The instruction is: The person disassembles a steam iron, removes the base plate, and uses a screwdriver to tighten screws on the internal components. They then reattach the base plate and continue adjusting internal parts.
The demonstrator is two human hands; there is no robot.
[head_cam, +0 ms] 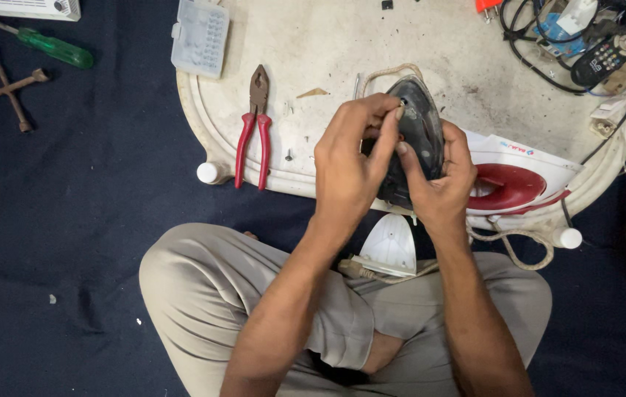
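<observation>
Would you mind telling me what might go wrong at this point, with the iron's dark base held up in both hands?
1. The dark iron base is gripped only by the left hand and right hand, tilted above the table edge; it could slip onto the white cover piece in the lap.
2. A small screw lies loose by the red pliers; a nudge could roll it off.
3. The braided cord loops by the right forearm and may snag.
</observation>
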